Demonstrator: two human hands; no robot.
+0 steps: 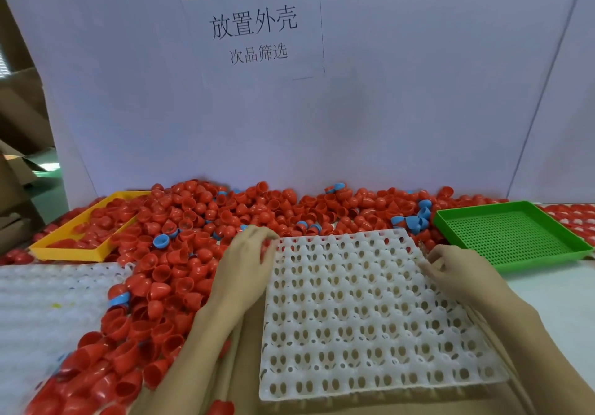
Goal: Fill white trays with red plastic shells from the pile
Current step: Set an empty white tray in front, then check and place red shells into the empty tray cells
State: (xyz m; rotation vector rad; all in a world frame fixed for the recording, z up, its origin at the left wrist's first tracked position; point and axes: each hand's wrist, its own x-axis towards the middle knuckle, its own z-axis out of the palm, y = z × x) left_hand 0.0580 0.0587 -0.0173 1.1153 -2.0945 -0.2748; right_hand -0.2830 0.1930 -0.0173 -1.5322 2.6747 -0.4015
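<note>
White tray (363, 311) on brown tabletop (248, 350), red shells (180, 221) heaped, fingers (257, 237) curled on tray edges.

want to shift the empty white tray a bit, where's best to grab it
Take the white tray by its left and right edges, one of the hands from each side. It lies flat, wide and thin, full of holes, so a one-sided grip would probably let it flex or tip.

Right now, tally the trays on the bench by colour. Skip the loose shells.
White trays: 2, the empty white tray between the left hand and right hand, and the white tray at left
Yellow tray: 1
Green tray: 1
Total: 4. A shell-filled surface at the far right edge may be another tray; cannot tell.
</note>
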